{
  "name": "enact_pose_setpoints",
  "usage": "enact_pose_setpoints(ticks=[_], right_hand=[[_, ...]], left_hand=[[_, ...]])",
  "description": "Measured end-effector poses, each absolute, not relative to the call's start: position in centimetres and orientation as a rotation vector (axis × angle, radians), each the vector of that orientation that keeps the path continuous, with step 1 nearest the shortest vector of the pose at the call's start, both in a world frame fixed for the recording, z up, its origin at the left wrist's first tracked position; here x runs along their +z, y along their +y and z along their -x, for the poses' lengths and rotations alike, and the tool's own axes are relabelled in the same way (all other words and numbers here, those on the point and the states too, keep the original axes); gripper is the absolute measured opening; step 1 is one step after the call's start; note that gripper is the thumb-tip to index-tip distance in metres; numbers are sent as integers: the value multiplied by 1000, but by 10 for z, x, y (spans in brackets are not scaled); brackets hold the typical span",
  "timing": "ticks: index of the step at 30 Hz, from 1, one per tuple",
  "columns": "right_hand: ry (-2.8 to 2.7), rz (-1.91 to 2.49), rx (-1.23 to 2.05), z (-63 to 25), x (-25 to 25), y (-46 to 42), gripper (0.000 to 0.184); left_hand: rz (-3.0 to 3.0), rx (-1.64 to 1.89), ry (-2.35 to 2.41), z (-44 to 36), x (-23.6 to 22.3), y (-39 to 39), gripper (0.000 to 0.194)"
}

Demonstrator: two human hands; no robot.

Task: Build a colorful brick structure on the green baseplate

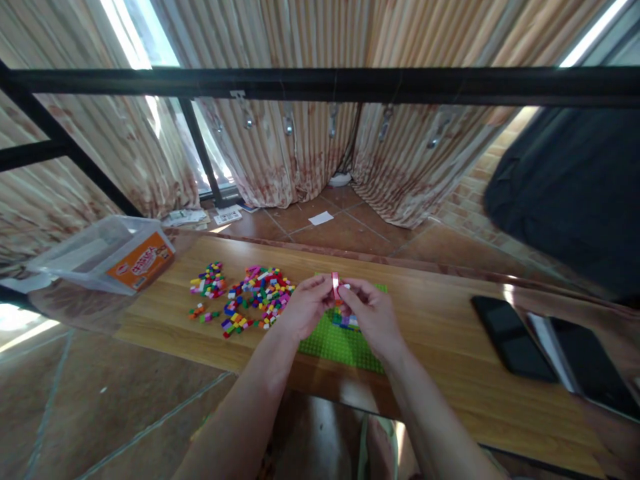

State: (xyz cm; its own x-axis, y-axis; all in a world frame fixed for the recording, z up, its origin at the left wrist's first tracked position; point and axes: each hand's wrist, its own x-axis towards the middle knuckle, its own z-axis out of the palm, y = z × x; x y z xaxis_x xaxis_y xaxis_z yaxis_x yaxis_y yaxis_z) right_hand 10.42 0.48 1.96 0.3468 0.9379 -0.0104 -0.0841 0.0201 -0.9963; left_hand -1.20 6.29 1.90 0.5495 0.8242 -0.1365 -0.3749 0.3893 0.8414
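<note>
Pink piece (335,284) between left hand (310,303) and right hand (375,315), above green baseplate (327,343).

Daylight burns white through gaps in the curtains (310,40); elsewhere is dimmer. Glare whitens the floor (125,373) beyond the left end of the worktop (430,320); a glint marks its far edge. Wide-angle distortion stretches its right end. Bricks (265,290) look soft.
</note>
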Motion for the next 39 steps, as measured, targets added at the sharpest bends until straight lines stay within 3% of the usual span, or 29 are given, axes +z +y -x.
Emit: enact_pose_setpoints(ticks=[6, 16, 24, 27, 33, 39], right_hand=[[-842, 1288, 992, -105, 20, 8, 36], [-735, 1252, 1289, -93, 17, 6, 38], [-1424, 1641, 804, -41, -14, 27, 16], [-1521, 1728, 681, -23, -16, 35, 18], [-1491, 1648, 736, -14, -16, 37, 32], [-1379, 1650, 637, -57, -8, 25, 24]], left_hand=[[-1099, 876, 707, 14, 16, 67, 28], [-1202, 785, 684, 49, 19, 80, 27], [-1125, 1203, 1129, 91, 17, 107, 23], [-1182, 1218, 1154, 92, 15, 108, 19], [-1270, 1138, 1078, 84, 15, 104, 16], [-1223, 1036, 943, 67, 17, 94, 18]])
